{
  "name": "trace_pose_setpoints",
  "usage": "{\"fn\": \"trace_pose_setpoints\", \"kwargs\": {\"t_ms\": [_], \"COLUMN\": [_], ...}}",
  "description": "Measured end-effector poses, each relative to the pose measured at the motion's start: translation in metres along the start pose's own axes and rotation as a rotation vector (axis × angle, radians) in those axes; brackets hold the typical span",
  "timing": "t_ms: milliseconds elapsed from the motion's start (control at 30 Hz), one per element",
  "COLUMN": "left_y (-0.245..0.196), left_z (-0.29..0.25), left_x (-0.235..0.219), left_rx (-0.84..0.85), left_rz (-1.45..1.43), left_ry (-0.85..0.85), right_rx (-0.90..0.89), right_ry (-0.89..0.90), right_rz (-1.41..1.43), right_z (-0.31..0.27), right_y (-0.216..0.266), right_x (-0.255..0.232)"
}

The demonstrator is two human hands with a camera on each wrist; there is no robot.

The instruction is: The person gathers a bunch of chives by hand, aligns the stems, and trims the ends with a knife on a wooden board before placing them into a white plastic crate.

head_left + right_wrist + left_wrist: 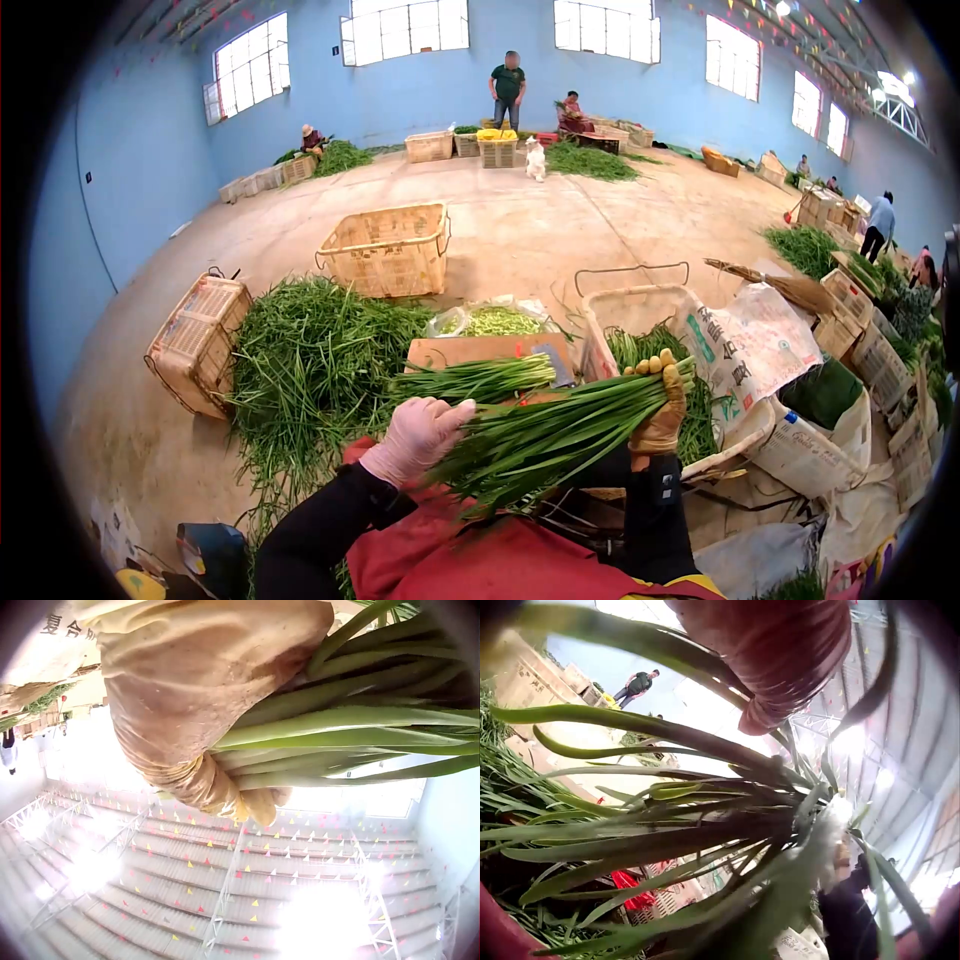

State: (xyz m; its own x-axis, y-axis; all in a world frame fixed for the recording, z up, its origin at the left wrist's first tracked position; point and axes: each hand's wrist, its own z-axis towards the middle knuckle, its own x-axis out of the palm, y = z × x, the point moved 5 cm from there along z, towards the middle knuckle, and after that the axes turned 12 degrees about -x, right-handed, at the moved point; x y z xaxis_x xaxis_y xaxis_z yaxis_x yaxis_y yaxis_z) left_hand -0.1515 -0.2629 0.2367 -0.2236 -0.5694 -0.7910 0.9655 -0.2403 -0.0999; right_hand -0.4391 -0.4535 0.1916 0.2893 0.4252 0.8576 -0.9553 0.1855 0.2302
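A bundle of long green stalks (550, 430) lies across the front of the body, between the two hands. The right hand (660, 405), in a stained yellowish glove, grips its right end; in the right wrist view the gloved fingers (202, 705) curl round the stalks (360, 727). The left hand (418, 437), in a thin pinkish glove, is at the bundle's left part with fingers curled, pinching some leaves. In the left wrist view, leaves (667, 817) fan out below the glove (780, 660). A second bunch (480, 378) lies on a board (440, 352) just beyond.
A leaf heap (310, 350) lies at left beside a tipped crate (200, 345). An empty crate (388, 262) stands ahead, a bag of cut pieces (500, 320) behind the board. A crate with greens (640, 300) and a printed sack (755, 345) are at right. Several people are farther off.
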Motion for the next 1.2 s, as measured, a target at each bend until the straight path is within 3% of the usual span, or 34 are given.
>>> {"fn": "trace_pose_setpoints", "kwargs": {"t_ms": [67,133,267,467,533,567,600,667,700,800,1000,1067,1100,1167,1200], "left_y": [0.003,-0.002,-0.01,-0.004,0.005,0.009,0.007,0.007,0.004,0.003,0.001,0.005,0.007,0.012,0.009], "left_z": [-0.003,0.001,0.004,-0.009,-0.015,-0.016,-0.016,-0.021,-0.02,-0.02,-0.023,-0.028,-0.028,-0.042,-0.042], "left_x": [0.006,0.004,-0.005,-0.017,-0.008,0.004,0.009,0.025,0.027,0.032,0.021,0.029,0.034,0.053,0.054], "left_rx": [0.016,-0.024,-0.04,-0.117,-0.313,-0.331,-0.327,-0.564,-0.611,-0.608,-0.702,-0.872,-0.865,-1.107,-1.109], "left_rz": [-0.066,-0.164,-0.083,-0.199,-0.403,-0.324,-0.325,-0.438,-0.437,-0.312,-0.49,-0.641,-0.637,-0.906,-0.907], "left_ry": [-0.055,0.017,0.097,0.228,0.293,0.427,0.424,0.539,0.578,0.636,0.672,0.75,0.745,0.772,0.771], "right_rx": [0.016,0.032,0.067,0.099,0.12,0.144,0.14,0.159,0.168,0.16,0.172,0.185,0.179,0.197,0.199], "right_ry": [-0.01,-0.018,-0.026,0.092,0.117,0.091,0.094,0.162,0.112,0.083,0.067,0.071,0.077,0.145,0.146], "right_rz": [0.012,0.029,0.046,0.046,0.066,0.089,0.087,0.009,-0.01,0.001,-0.005,0.037,0.041,-0.009,-0.01], "right_z": [-0.001,0.0,-0.005,-0.012,-0.014,-0.016,-0.017,-0.021,-0.024,-0.024,-0.03,-0.031,-0.029,-0.034,-0.035], "right_y": [-0.001,-0.003,-0.005,-0.017,-0.025,-0.031,-0.036,-0.048,-0.05,-0.05,-0.052,-0.056,-0.056,-0.055,-0.054], "right_x": [-0.004,-0.005,-0.004,0.007,0.01,0.013,0.016,0.024,0.026,0.028,0.019,0.022,0.027,0.041,0.046]}}
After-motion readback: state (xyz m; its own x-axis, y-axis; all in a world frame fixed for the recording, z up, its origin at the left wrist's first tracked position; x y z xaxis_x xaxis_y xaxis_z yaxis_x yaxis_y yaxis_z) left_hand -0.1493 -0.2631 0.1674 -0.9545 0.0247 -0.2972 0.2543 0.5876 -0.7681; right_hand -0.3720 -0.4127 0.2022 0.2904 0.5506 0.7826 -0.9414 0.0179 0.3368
